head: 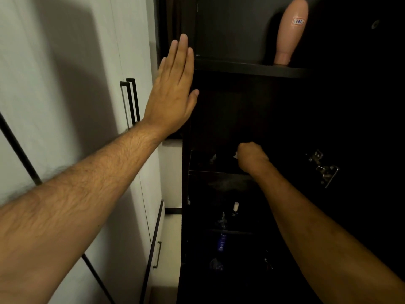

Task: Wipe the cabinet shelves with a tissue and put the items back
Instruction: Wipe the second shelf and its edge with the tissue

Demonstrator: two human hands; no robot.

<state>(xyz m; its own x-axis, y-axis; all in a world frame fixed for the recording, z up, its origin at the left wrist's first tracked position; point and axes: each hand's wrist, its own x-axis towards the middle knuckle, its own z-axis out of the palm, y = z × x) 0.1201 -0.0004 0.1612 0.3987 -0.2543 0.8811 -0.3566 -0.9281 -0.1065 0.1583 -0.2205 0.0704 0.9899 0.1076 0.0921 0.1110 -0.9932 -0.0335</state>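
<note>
My left hand (173, 84) is flat with straight fingers against the left edge of the dark cabinet (252, 70), beside the upper shelf. My right hand (251, 157) is curled into a fist inside the dark middle shelf (214, 171), gripping a small white tissue (236, 155) of which only a corner shows. A pink bottle (290, 34) with a small label stands on the upper shelf. Lower shelves hold a small white-capped bottle (235, 207) and a blue bottle (221, 243), barely visible in the dark.
A white wardrobe (65, 84) with black handles (131, 102) stands to the left. A metal door hinge (323, 167) is fixed to the open dark cabinet door on the right. The cabinet interior is very dark.
</note>
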